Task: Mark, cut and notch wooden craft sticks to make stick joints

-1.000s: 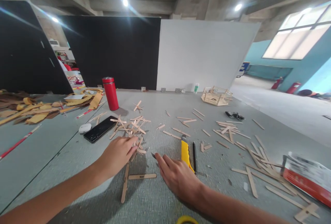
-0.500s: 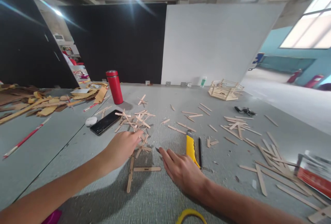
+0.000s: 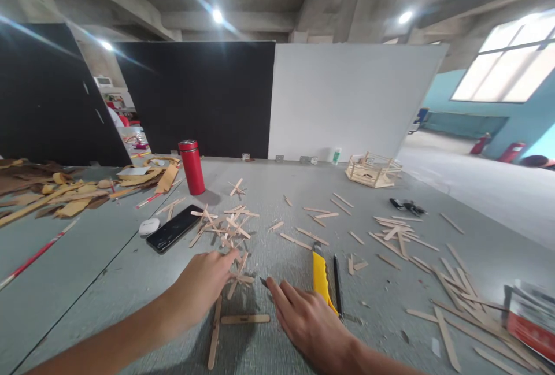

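Note:
My left hand point(image 3: 207, 279) is closed, its thumb and fingertips pinched at a small star of crossed wooden craft sticks point(image 3: 240, 278); its exact grip is partly hidden. Across a short gap, my right hand point(image 3: 306, 314) is closed around a small tool. Only a dark pointed blade point(image 3: 263, 282) shows past its fingertips. Below the star lie two craft sticks, one crosswise point(image 3: 245, 319) and one lengthwise point(image 3: 214, 334), almost meeting at a corner. Just beyond my left hand is a heap of crossed craft-stick pieces point(image 3: 225, 223).
Right of my right hand lie a yellow-handled cutter point(image 3: 321, 277) and a black pen point(image 3: 337, 285). Loose sticks point(image 3: 455, 282) spread at right. A phone point(image 3: 174, 229), white earbud case point(image 3: 149, 226) and red flask point(image 3: 192, 168) stand left. A stick-built frame point(image 3: 373, 171) sits far right.
The view has tilted up, so the table and both hands appear lower, and the yellow ring at the bottom edge has left the picture. The hands keep nearly the same pose over the sticks.

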`<state>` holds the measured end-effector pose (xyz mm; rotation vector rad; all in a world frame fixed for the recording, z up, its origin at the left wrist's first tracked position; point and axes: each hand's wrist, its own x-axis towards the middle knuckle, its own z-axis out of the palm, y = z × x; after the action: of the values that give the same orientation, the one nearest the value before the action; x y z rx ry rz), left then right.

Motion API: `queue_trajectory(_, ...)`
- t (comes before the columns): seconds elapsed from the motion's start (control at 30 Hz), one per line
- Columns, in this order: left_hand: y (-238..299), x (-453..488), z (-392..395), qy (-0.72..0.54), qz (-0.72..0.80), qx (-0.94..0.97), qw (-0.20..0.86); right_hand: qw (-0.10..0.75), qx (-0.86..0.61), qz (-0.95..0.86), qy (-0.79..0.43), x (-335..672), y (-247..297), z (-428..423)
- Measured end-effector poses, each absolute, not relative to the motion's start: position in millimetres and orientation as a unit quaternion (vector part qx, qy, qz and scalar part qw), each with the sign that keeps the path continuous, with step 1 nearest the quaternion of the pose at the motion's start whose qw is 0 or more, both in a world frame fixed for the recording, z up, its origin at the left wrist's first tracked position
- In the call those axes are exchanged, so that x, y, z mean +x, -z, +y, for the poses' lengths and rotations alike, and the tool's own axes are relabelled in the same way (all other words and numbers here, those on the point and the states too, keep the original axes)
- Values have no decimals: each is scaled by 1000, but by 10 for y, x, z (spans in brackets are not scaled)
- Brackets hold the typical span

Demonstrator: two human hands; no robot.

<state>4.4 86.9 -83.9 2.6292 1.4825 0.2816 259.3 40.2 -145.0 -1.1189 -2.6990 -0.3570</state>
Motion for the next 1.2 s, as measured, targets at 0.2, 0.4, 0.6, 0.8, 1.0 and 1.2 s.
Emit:
queue_trajectory(0.2,830,60,875,-176,470,863,53,93,-374,-914,130,2601,1446,405)
queue_trajectory(0.4,863,52,957,-233,471,850,31,93,-368,-916,129,2625,1452,399)
queue_trajectory(0.6,940,14,1063,-248,471,846,14,90,-363,-919,126,2669,1482,442)
queue_trajectory(0.8,982,-13,1062,-266,469,842,-16,101,-369,-912,147,2622,1473,397)
queue_trajectory(1.0,979,24,1029,-295,443,846,-40,125,-439,-870,185,2853,1197,623)
queue_trajectory(1.2,621,-63,794,-241,401,884,23,97,-610,-772,150,3814,819,1681)
